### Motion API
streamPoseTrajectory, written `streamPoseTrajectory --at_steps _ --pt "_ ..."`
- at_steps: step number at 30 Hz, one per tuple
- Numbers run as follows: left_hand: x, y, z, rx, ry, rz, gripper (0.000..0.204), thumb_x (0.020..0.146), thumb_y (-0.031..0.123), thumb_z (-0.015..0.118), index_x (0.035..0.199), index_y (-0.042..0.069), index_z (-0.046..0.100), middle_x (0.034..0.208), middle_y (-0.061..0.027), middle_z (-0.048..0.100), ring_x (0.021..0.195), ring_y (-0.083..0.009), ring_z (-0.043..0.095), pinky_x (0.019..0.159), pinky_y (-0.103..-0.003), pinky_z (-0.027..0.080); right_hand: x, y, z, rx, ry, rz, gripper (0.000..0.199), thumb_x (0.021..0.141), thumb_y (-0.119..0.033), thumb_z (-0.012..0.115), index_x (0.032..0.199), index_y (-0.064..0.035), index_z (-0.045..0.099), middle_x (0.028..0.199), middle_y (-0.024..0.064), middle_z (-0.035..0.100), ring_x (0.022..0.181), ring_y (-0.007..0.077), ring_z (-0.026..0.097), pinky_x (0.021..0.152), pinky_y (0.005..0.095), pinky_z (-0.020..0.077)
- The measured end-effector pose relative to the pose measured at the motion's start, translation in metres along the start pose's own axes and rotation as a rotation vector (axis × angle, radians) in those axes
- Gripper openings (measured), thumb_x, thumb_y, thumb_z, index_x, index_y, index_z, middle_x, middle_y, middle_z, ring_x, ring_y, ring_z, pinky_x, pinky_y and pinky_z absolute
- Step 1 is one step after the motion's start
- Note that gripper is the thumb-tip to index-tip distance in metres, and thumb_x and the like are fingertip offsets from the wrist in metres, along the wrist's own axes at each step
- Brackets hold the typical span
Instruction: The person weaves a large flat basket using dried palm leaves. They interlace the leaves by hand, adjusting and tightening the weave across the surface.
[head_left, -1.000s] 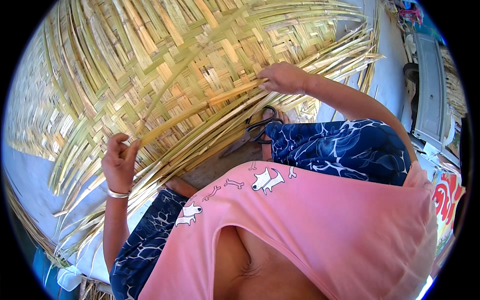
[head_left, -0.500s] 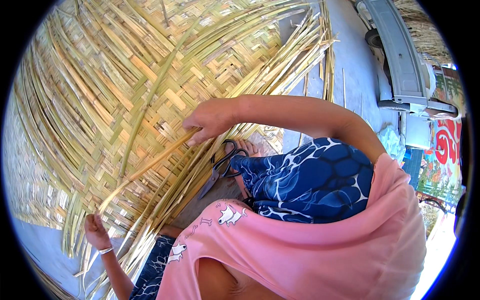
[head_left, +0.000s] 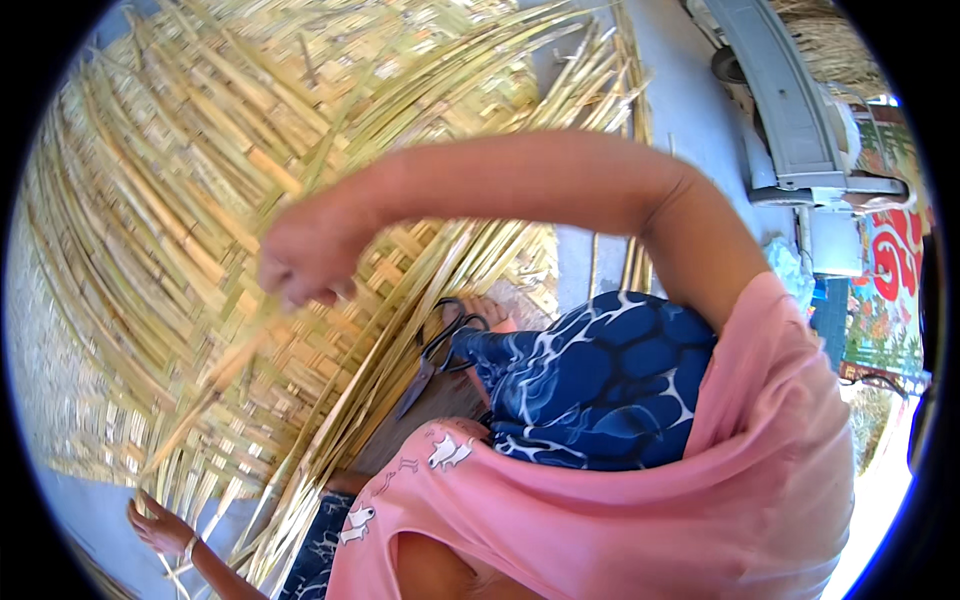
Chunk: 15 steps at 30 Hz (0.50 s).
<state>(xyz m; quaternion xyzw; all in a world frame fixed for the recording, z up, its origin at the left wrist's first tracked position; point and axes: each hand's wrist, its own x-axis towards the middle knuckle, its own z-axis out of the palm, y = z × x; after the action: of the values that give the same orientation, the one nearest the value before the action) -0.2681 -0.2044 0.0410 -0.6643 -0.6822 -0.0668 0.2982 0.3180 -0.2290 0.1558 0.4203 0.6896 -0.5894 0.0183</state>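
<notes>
My right hand (head_left: 315, 255), blurred by motion, reaches across the woven mat (head_left: 390, 180) with its fingers curled down. One end of a flat yellowish cane strip (head_left: 215, 380) runs up under those fingers, and the hand appears closed on it. The strip slants over the weave toward the mat's lower left edge. Just beyond its far end is my left hand (head_left: 160, 525), fingers apart and nothing held. Black-handled scissors (head_left: 440, 345) lie beside my foot, blades pointing toward the loose strips at the near edge.
Long loose cane strips (head_left: 130, 190) fan out from the mat's left and upper sides. More strips (head_left: 340, 370) run along the near edge by my legs. A grey cart (head_left: 790, 100) with wheels stands on the floor at the upper right, near a white container (head_left: 835, 245).
My right hand has swung left across the mat, and the strip has shifted left and down with it. The left hand has let go of the strip's end and moved lower, its fingers opening.
</notes>
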Motion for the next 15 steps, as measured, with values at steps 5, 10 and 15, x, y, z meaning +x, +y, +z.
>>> streamPoseTrajectory --at_steps 5,10,15 --pt "0.051 0.127 -0.113 -0.741 0.287 0.279 0.028 0.086 0.002 0.06 0.113 -0.005 0.052 0.111 -0.0173 0.058 0.101 -0.0287 0.057 0.088 -0.037 0.046 0.048 -0.07 -0.075 0.058 0.145 -0.116 0.032 0.089 -0.03 0.055 0.098 -0.0002 0.058 0.089 0.0118 0.064 0.079 0.0201 0.065 0.066 0.0308 0.052" --pt "0.074 0.23 -0.188 -1.702 -0.558 0.068 0.047 0.092 0.021 0.05 0.131 -0.003 0.039 0.13 -0.0192 0.046 0.121 -0.0268 0.045 0.099 -0.036 0.036 0.136 -0.171 -0.086 0.222 0.045 -0.362 0.027 0.089 -0.025 0.055 0.098 0.0006 0.06 0.092 0.0117 0.064 0.076 0.0186 0.063 0.061 0.0295 0.0514" --pt "0.119 0.288 -0.233 -2.416 -0.921 0.1 0.044 0.097 0.035 0.042 0.123 0.0 0.047 0.127 -0.0208 0.049 0.123 -0.0285 0.045 0.101 -0.039 0.038 0.134 -0.228 -0.054 0.184 -0.087 -0.541 0.028 0.089 -0.024 0.055 0.098 0.0015 0.061 0.089 0.0118 0.065 0.072 0.0194 0.062 0.06 0.0297 0.0512"
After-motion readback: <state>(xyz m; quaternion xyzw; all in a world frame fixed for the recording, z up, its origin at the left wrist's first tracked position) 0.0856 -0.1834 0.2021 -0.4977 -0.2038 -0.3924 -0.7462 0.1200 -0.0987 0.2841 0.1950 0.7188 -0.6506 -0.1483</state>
